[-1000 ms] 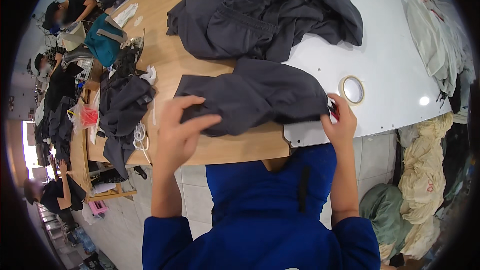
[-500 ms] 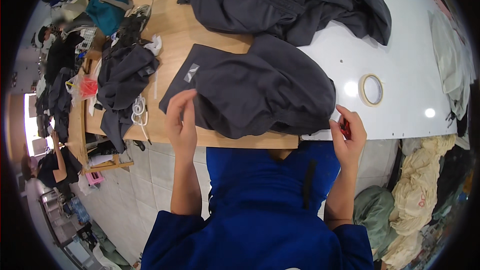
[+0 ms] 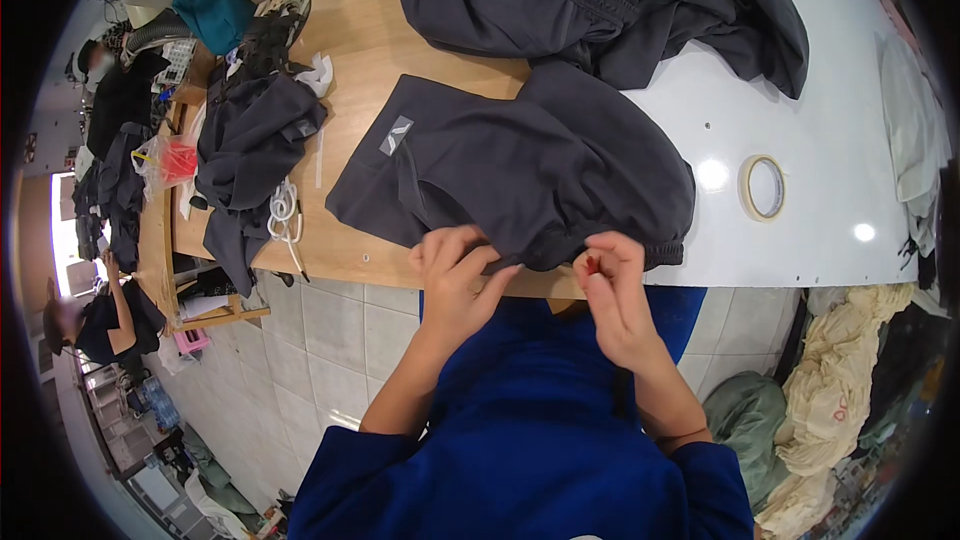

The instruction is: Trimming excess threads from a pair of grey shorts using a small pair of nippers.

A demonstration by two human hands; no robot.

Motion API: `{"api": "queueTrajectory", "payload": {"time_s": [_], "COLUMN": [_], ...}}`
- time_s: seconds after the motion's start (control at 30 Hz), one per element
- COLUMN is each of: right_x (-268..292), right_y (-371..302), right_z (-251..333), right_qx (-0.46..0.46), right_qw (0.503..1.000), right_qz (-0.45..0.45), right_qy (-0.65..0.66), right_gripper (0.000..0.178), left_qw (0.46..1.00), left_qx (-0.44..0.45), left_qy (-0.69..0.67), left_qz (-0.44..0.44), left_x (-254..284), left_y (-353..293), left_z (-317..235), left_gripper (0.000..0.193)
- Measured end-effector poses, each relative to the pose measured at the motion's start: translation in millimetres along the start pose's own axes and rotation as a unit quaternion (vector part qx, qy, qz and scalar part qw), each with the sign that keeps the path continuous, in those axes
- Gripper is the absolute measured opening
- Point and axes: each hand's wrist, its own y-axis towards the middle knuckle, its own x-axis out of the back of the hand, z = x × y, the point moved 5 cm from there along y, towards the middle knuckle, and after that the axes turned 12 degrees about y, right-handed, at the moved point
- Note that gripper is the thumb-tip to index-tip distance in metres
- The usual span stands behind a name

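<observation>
A dark grey garment (image 3: 540,150) lies across the table's near edge, with a pale patch at its upper left and a gathered elastic edge at its lower right. My left hand (image 3: 458,278) is closed, fingertips pinching the cloth at the near edge. To the right of it, my right hand (image 3: 618,302) is closed round a small red object (image 3: 592,265), mostly hidden in the fingers. Its fingertips touch the near edge of the garment beside the gathered part.
More dark grey garments (image 3: 600,0) are heaped beyond. A tape roll (image 3: 763,188) lies on the white tabletop at right. Leftward are dark cloth (image 3: 262,135), a white cord (image 3: 285,212) and a red-and-clear bag (image 3: 178,162). Cream bundles (image 3: 835,380) stand at right. Other people work at far left.
Both hands have moved inward to the garment's near edge. My left hand has left the patch's side and now pinches cloth. The right has come leftward, still with the red object.
</observation>
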Motion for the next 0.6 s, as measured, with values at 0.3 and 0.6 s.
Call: {"api": "queueTrajectory", "payload": {"time_s": [0.3,0.6], "right_x": [-7,-9], "right_y": [11,5], "right_z": [43,47], "right_qx": [0.192,0.218], "right_qw": [0.879,0.875], "right_qz": [0.055,0.06], "right_qy": [-0.434,-0.427], "right_gripper": [0.024,0.025], "left_qw": [0.937,0.932], "left_qx": [0.014,0.017], "left_qy": [-0.332,-0.341], "left_qz": [0.11,0.117], "left_x": [-2,1], "left_y": [21,13], "left_z": [-12,-22], "left_gripper": [0.015,0.014]}}
